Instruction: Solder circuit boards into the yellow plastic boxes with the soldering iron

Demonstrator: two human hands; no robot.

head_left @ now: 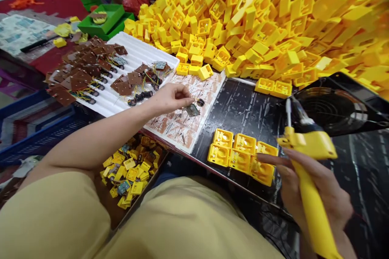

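Your left hand [172, 96] reached across the work surface, thumb and fingertips pinched shut on a small grey-and-brown circuit board with short wires [192, 109], which hung just above a pale sheet printed with brown patterns [179, 131]. Your right hand [316, 188] was wrapped closed around the handle of a yellow plastic soldering tool [310, 170], its thin metal tip pointing up and away from you.

Between your hands sat a tight cluster of about 6 yellow square plastic housings [240, 154], lying open side up on the black mat [243, 105]; they looked empty of boards, though I cannot be sure. A brown box of finished-looking yellow housings with boards inside [130, 172] stood below the table edge by your left knee, so some work seemed done. Much seemed left: a white ribbed tray [142, 52] carried many more brown boards, and a huge heap of loose yellow housings [273, 20] filled the far right.

Open room was narrow: bare mat lay between the patterned sheet and a round black fan grille [331, 107], and the housing cluster sat close to the near table edge.
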